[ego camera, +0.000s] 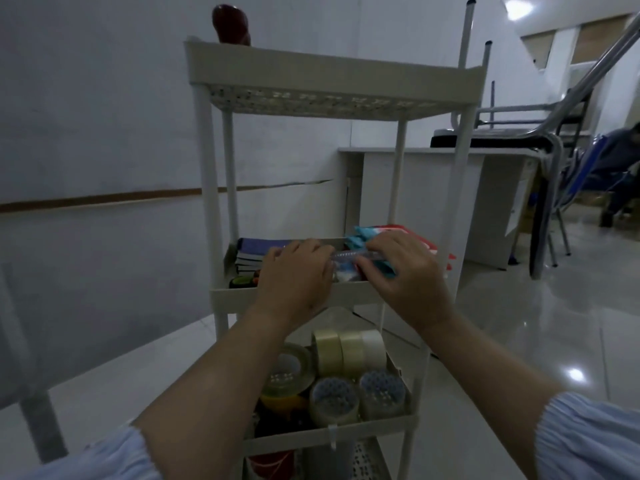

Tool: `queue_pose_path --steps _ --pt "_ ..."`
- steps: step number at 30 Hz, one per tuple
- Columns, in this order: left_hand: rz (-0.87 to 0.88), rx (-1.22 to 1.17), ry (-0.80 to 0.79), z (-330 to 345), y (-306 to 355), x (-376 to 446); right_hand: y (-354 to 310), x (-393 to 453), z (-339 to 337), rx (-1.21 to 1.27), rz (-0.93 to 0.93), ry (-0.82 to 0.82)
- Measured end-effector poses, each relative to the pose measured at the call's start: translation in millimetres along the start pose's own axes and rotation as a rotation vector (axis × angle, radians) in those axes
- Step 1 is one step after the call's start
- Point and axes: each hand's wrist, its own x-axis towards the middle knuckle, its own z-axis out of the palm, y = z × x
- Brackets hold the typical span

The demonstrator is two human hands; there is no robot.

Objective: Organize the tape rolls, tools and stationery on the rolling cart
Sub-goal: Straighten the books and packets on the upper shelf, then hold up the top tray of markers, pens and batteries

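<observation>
A white rolling cart (pixel 221 296) with several tiers stands before me. Over its middle tier, my left hand (pixel 298 275) and my right hand (pixel 405 271) both hold a clear plastic ruler (pixel 344 255) by its ends, fingers curled round it. Behind the ruler lie a blue-and-red packet (pixel 363 235) and a stack of notebooks (pixel 254 252). A dark tool with an orange part (pixel 244 280) lies at the tier's front left. On the tier below sit several clear tape rolls (pixel 349 351), some upright, some flat (pixel 334 398).
A dark red object (pixel 231 24) stands on the top tier. A white desk (pixel 485 188) with metal chairs (pixel 550 140) stacked on it is to the right. A person sits far right. A wall is close behind the cart; glossy tiled floor lies around it.
</observation>
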Motion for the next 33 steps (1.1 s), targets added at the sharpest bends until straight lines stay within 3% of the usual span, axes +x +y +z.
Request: queue_pose_path --steps 2,6,9,12,14,20,23,28,33 --pt "-0.067 0.026 -0.139 -2 -3 6 1 1 12 -0.048 0.049 -0.064" --pt "-0.102 0.001 -0.255 -2 -2 8 0 7 30 -0.093 0.15 -0.154" --pt "-0.107 -0.012 -0.262 -1 -2 5 -2 16 36 -0.071 0.119 -0.242" --pt "-0.14 -0.047 -0.269 -1 -3 5 -7 23 36 -0.038 0.161 -0.479" --pt "-0.155 -0.078 -0.273 -2 -4 6 -9 24 38 -0.022 0.071 -0.524" --pt "-0.196 -0.159 -0.254 -4 -4 8 -10 25 39 -0.026 0.102 -0.645" --pt "-0.197 -0.239 -0.177 -11 -2 9 -10 34 38 -0.019 0.18 -0.602" --pt "-0.185 -0.361 0.074 -40 -5 17 -18 73 7 -0.012 0.142 -0.395" --pt "-0.193 -0.28 0.012 -105 8 33 -24 133 -41 0.046 0.15 -0.323"
